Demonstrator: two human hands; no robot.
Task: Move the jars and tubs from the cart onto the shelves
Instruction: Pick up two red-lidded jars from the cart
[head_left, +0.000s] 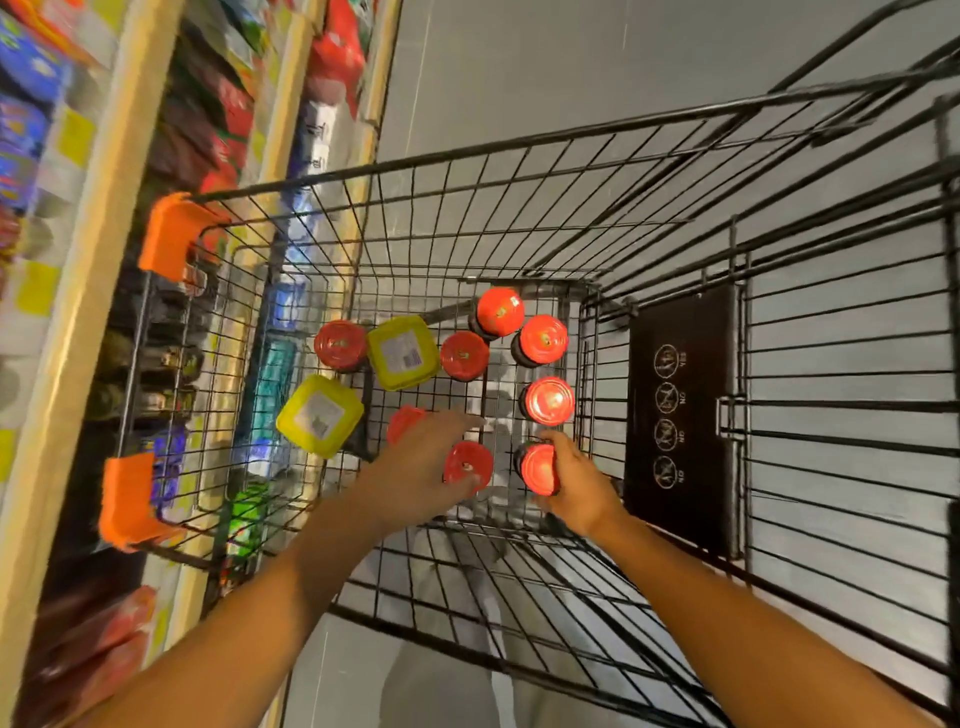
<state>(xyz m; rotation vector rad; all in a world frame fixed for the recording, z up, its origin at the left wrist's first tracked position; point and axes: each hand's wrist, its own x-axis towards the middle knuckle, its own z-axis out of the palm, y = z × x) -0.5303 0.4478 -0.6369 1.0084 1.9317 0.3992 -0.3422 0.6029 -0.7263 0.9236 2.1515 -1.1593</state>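
**Both hands down in the cart among red-lidded jars**

Red-lidded jar (538, 467) near the cart's right wall, wrapped by the right hand (576, 488), grip curled around its side. Just left of it, a second red-lidded jar (467, 464), thumb side of the left hand (421, 467) touching its lid, fingers spread and stretched forward, holding nothing. Partly hidden under those fingers, a third red lid (404, 420). Farther in, a jar with a glare-bright lid (549, 401) along the right wall, then a cluster of three more jars (543, 340) (500, 310) (464, 355) toward the far end. One more jar (341, 345) at far left, touching a yellow-green tub (404, 352). A second yellow-green tub (319, 415) nearer, against the left wall. All standing upright on the wire floor of the black cart (467, 171). Orange corner guards (171, 234) (127, 501) on the cart's left rim. Black child-seat flap (680, 415) with round pictograms on the right. Blurred shelves (93, 260) of packaged goods running along the left, beside the cart. Grey floor (571, 62) beyond.
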